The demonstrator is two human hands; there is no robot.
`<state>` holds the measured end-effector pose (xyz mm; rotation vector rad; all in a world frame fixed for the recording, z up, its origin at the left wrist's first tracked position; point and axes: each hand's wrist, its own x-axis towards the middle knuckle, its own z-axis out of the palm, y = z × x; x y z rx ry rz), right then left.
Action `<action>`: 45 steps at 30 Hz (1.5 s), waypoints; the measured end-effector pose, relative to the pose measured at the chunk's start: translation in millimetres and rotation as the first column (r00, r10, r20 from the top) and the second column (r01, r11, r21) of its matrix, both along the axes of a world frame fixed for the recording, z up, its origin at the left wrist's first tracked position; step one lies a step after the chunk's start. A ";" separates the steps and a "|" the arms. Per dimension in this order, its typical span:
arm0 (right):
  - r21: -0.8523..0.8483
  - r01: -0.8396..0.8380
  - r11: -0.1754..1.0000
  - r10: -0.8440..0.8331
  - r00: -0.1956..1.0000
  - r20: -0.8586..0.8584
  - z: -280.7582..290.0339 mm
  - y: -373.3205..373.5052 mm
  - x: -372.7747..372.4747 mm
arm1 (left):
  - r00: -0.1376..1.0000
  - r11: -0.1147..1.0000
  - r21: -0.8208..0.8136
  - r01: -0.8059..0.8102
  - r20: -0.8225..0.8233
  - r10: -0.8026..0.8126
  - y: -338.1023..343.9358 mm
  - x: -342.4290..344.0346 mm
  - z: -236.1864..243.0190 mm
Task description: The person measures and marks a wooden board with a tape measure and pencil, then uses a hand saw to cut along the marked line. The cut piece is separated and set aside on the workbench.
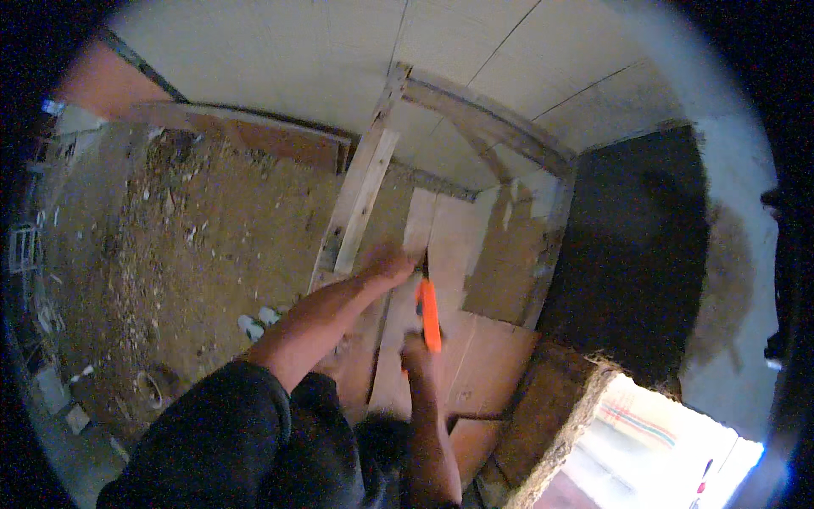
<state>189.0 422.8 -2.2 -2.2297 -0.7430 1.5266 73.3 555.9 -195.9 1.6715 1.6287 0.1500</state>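
An orange-handled saw [432, 316] is in my right hand [417, 355], the fingers wrapped around its handle. Its dark, narrow blade points away from me, foreshortened, over a pale wooden board [449, 246]. A thin dark line runs along the board ahead of the blade. My left hand [392, 263] lies on the board just left of the blade, and its fingers are blurred. Both forearms reach in from the lower edge.
A wooden frame of upright [360, 199] and crossbar [492, 114] stands around the board's far end. Littered dirt ground [195, 237] spreads to the left. A dark panel [632, 254] stands at right, with a white printed sack [644, 441] below it.
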 end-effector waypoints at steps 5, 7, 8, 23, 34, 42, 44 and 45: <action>-0.085 0.017 0.996 -0.022 0.997 -0.069 18.5 -25.7 10.2 | 0.993 0.983 -0.184 0.007 -0.113 -0.029 4.8 -3.1 4.0; 0.202 -0.060 0.977 0.045 0.996 0.081 65.6 -107.5 27.6 | 0.997 0.993 -0.093 0.077 0.004 -0.077 1.6 -1.6 7.6; 0.259 -0.099 0.961 0.062 0.987 0.147 85.3 -144.4 34.8 | 0.993 0.992 -0.062 0.108 0.050 -0.105 -2.6 -0.8 10.9; 0.367 0.131 0.921 -0.044 0.971 -0.235 0.2 26.7 20.2 | 0.982 0.857 0.511 -0.066 0.186 -0.036 -74.9 8.1 92.0; 0.116 0.112 0.987 -0.062 0.929 -0.364 -67.6 30.6 68.9 | 0.952 0.987 0.157 -0.018 0.303 -0.031 -98.5 16.1 125.6; 0.275 -0.046 0.960 0.083 0.988 -0.128 -19.4 -30.5 56.6 | 0.951 0.978 0.208 0.017 0.298 -0.080 -90.7 28.4 131.8; 0.272 -0.086 0.958 0.121 0.986 -0.116 -7.7 -39.6 54.0 | 0.949 0.977 0.211 0.025 0.302 -0.090 -90.6 31.2 135.2; 0.267 -0.100 0.958 0.133 0.985 -0.109 -2.9 -38.9 51.1 | 0.948 0.978 0.207 0.029 0.305 -0.092 -90.9 31.4 137.6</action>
